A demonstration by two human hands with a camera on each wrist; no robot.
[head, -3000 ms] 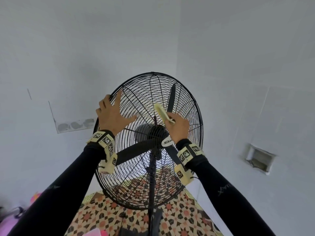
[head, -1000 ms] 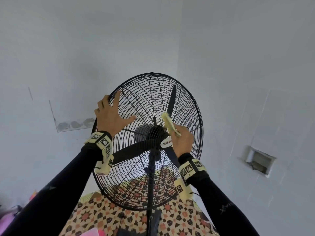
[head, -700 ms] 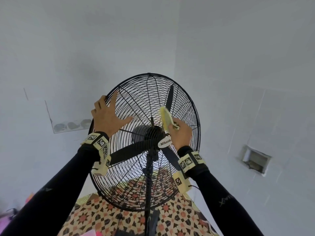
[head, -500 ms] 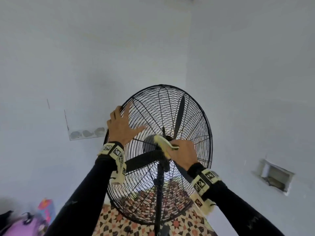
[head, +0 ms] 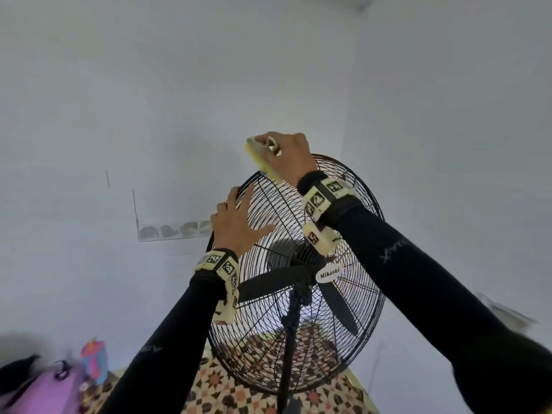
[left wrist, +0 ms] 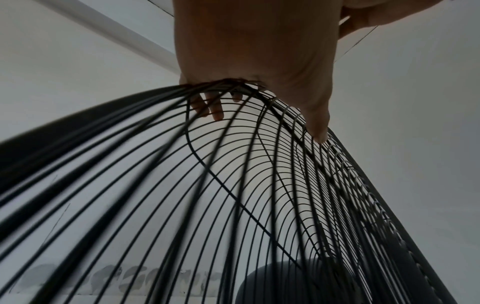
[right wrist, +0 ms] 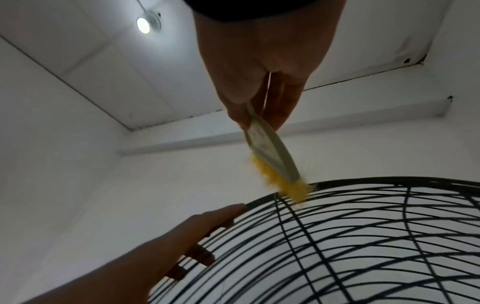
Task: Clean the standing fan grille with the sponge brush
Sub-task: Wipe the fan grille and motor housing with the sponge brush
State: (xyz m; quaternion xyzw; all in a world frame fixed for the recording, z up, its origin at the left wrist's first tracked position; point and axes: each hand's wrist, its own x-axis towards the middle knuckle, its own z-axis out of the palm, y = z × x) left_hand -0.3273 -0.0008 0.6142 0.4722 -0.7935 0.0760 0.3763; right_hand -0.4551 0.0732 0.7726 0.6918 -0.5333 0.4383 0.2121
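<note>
Left hand (head: 236,224) lies flat, fingers spread on the fan grille (head: 298,339); right hand (head: 288,156) pinches the sponge brush (head: 263,158) at the grille's top rim.

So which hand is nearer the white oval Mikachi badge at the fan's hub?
Left. The left hand is spread on the black wire grille, above-left of the badge; the right hand is up at the top rim.

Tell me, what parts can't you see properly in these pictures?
- Fan base: head view, cut off by the bottom edge.
- Right hand fingertips: head view, hidden behind the sponge brush.
- Left hand fingers: left wrist view, partly hidden behind the grille wires.
- Dust on the grille: too small anywhere.
</note>
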